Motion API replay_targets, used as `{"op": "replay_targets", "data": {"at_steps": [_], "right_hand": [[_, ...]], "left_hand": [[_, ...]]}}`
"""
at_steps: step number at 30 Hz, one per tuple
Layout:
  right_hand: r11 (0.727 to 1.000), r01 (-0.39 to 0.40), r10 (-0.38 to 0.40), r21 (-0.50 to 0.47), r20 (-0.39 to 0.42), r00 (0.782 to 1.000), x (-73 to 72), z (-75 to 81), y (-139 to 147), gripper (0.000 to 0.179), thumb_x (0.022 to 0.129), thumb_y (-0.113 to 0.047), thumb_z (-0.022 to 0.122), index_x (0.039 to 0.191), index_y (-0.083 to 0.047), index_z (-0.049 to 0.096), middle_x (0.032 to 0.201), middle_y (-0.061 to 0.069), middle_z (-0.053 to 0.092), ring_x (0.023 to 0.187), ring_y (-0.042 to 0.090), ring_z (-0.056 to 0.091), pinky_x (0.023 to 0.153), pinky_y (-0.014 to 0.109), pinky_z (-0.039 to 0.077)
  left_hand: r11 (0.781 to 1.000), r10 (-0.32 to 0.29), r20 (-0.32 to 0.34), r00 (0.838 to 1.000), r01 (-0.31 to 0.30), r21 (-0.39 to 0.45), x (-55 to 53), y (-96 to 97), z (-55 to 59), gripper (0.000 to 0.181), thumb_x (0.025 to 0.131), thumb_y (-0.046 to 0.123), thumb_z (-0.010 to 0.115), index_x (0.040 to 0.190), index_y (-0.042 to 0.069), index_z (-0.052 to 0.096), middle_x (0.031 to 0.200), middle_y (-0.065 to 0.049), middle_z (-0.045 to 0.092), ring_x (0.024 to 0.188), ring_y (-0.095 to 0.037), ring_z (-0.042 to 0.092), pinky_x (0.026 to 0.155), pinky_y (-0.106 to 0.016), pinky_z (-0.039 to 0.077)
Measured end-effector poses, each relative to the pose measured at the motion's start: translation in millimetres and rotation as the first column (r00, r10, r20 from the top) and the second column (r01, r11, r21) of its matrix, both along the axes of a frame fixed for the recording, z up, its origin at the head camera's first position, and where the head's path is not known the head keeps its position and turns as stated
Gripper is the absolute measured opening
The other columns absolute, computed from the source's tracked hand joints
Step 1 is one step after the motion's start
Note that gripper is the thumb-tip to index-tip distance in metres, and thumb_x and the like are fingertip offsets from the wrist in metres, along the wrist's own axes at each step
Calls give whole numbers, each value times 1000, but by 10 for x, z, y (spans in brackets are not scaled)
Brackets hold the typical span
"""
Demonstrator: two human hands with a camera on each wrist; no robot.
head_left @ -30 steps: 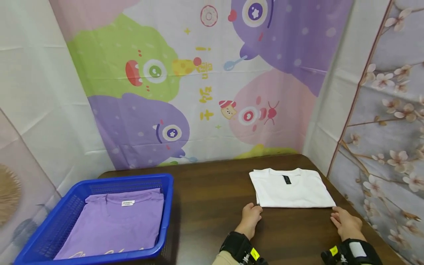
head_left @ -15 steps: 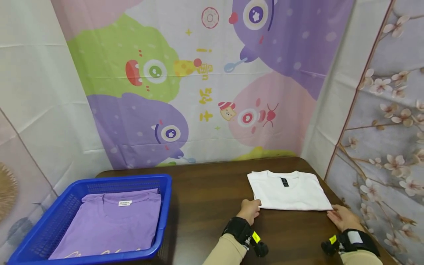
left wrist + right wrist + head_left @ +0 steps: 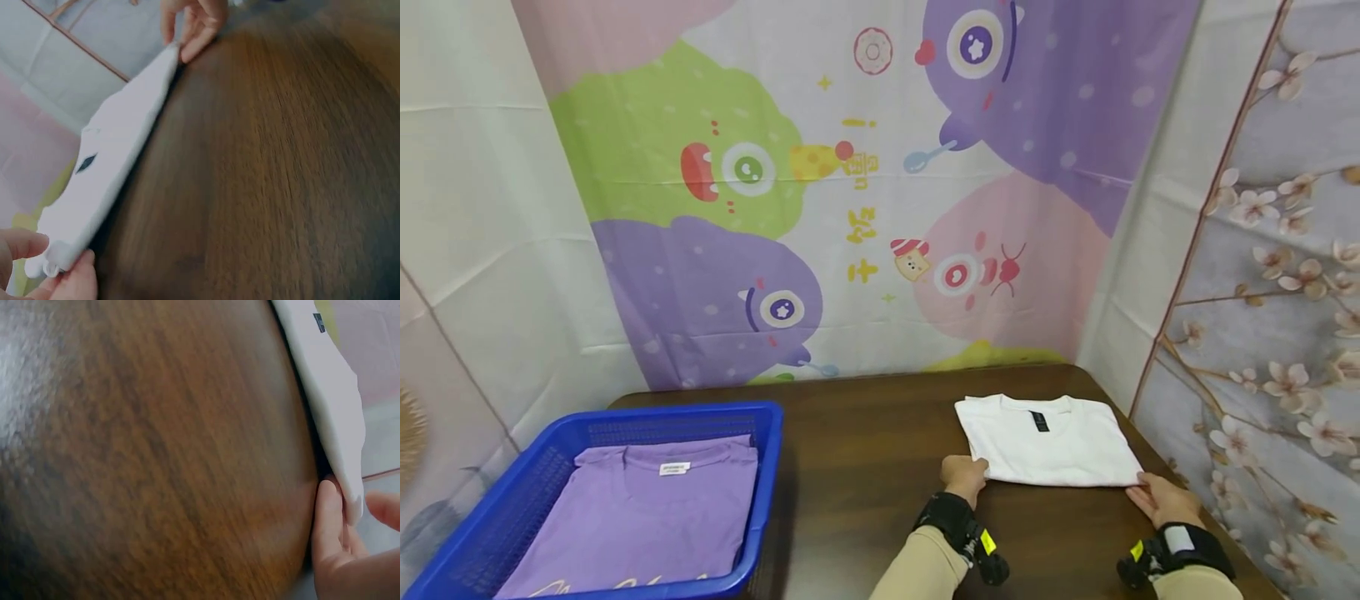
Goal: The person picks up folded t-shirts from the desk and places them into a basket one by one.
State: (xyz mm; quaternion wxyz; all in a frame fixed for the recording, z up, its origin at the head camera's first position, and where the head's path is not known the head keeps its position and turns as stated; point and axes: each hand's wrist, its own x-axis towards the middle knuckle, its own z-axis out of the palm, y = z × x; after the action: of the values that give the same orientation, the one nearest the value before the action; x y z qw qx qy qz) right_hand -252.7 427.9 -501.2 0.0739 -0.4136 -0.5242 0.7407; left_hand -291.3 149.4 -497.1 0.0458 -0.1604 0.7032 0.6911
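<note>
Left hand (image 3: 964,478) and right hand (image 3: 1167,500) pinched the white shirt (image 3: 1048,450) at its near corners; I judged folds could slip open if either grip missed lower layers.

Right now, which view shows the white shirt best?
The head view: it looks down on nearly the whole shirt, label included, from the left hand to the right hand. The left wrist view shows it foreshortened, at a low slant; the right wrist view cuts off its left part.
</note>
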Motion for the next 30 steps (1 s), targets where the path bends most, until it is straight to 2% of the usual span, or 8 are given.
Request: {"op": "replay_targets", "data": {"at_steps": [4, 9, 12, 15, 19, 23, 27, 30], "right_hand": [[999, 17, -17, 29, 20, 1000, -11, -41, -49, 21, 86, 7, 56, 100, 10, 42, 55, -7, 48, 47, 4, 58, 60, 19, 57], [998, 29, -31, 48, 34, 999, 14, -71, -40, 25, 82, 12, 58, 101, 15, 42, 55, -5, 46, 44, 6, 57, 58, 20, 57], [996, 15, -19, 84, 52, 998, 48, -61, -44, 41, 80, 14, 60, 114, 21, 39, 55, -4, 47, 44, 7, 57, 57, 21, 57], [992, -15, 8, 128, 60, 998, 105, -50, -50, 49, 78, 17, 61, 119, 25, 37, 55, -2, 48, 43, 8, 58, 56, 22, 57], [989, -34, 28, 142, 44, 999, 201, -20, -61, 28, 76, 17, 60, 98, 23, 44, 54, 1, 51, 43, 9, 60, 55, 23, 57], [988, -62, 60, 139, 18, 998, 306, -1, -93, 14, 76, 17, 59, 76, 9, 47, 52, 2, 55, 43, 10, 62, 54, 23, 57], [979, -101, 102, 180, 6, 995, 405, 2, -147, 12, 77, 16, 55, 70, 7, 50, 48, 1, 58, 43, 12, 63, 53, 24, 57], [969, -119, 115, 218, 32, 993, 494, 25, -190, 11, 77, 14, 55, 69, 7, 54, 48, 1, 59, 43, 12, 63, 53, 25, 57]], "left_hand": [[999, 39, -24, 999, -39, 19, 27, -63, -62, 14, 75, -9, 64, 88, -13, 66, 78, -19, 64, 53, -11, 59, 51, -21, 52], [998, -12, -9, 1000, 13, 64, 57, -104, -136, 17, 76, -13, 62, 93, -14, 63, 78, -20, 64, 57, -18, 69, 51, -18, 53], [998, -44, 16, 999, 43, 52, 87, -122, -153, 16, 77, -12, 62, 93, -12, 63, 77, -18, 64, 59, -20, 71, 51, -18, 53], [995, -88, 38, 995, 86, 41, 139, -153, -135, 15, 76, -10, 63, 91, -10, 61, 78, -18, 63, 59, -21, 71, 52, -21, 55], [987, -158, 56, 986, 155, 52, 205, -208, -128, 16, 76, -8, 65, 91, -8, 59, 77, -18, 65, 59, -20, 71, 54, -24, 57], [975, -216, 74, 974, 211, 67, 267, -281, -151, 16, 75, -9, 64, 90, -7, 57, 73, -16, 65, 56, -17, 70, 54, -23, 56], [966, -254, 106, 961, 247, 77, 361, -368, -95, 14, 76, -10, 63, 86, -6, 55, 72, -15, 66, 55, -14, 69, 53, -22, 55], [957, -289, 138, 947, 281, 75, 446, -440, -28, 14, 76, -10, 64, 83, -3, 54, 68, -11, 65, 56, -11, 67, 53, -20, 55]]}}
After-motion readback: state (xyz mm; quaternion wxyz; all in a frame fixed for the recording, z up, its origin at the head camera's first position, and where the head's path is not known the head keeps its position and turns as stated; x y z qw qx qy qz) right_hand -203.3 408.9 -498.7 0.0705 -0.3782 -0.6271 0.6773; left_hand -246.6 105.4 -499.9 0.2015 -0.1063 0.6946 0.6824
